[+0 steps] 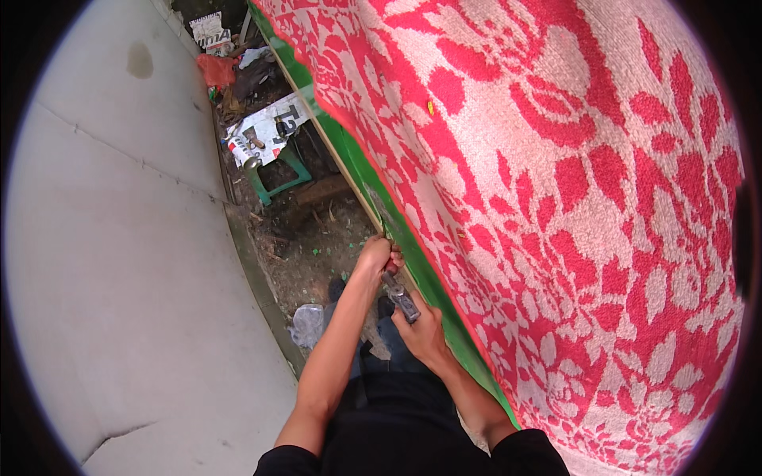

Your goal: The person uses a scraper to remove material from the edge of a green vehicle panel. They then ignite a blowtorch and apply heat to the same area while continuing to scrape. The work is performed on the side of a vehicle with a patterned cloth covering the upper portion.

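My left hand [379,255] is closed around a red-handled tool [390,264] with a thin dark shaft pointing up along the green board's edge [349,159]. My right hand [421,333] grips a grey metal tool [403,301], which looks like a hammer; its upper end is at the red handle, though I cannot tell if they touch. The green board has a pale wooden edge and a grey scuffed patch just above my left hand. A red and cream floral cloth [579,238] lies over it, covering the right of the view.
A pale wall [119,238] fills the left. Ahead in the narrow gap are a green plastic stool [276,182] bearing cardboard and small items, a red bag [218,71], dark rubbish and a wooden plank. A clear plastic bag [308,325] lies on the littered floor by my feet.
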Available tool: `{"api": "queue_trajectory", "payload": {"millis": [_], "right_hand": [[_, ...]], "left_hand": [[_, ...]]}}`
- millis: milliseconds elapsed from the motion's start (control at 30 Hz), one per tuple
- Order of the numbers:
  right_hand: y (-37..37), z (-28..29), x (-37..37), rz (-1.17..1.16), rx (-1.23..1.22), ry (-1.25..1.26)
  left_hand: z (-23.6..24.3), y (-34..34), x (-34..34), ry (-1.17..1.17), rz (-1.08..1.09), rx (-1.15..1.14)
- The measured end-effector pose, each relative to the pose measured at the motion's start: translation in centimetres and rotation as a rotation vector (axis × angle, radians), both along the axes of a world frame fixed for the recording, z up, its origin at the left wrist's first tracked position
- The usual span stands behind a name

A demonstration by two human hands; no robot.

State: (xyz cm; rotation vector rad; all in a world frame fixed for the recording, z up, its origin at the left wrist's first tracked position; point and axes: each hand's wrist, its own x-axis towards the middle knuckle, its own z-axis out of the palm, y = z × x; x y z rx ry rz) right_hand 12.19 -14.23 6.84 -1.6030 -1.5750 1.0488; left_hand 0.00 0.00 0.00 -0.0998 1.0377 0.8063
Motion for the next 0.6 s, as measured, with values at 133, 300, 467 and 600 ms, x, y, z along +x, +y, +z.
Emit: {"api": "queue_trajectory", "payload": {"millis": [133, 300, 467, 600], "right_hand": [[-1.8, 0.6, 0.5, -0.101, -0.102, 0.082], [-1.8, 0.6, 1.2, -0.154, -0.094, 0.090], [-1.3, 0.1, 1.3, -0.188, -0.079, 0.084], [-0.9, 1.0, 1.6, -0.178, -0.110, 0.055]], "left_hand": [[0.9, -2.0, -1.9, 0.010, -0.044, -0.014], [-0.7, -1.5, -6.8, -0.186, -0.115, 0.019], [-0.8, -0.5, -10.4, -0.171, -0.172, 0.015], [-0.7, -1.2, -10.7, -0.141, -0.232, 0.108]]}}
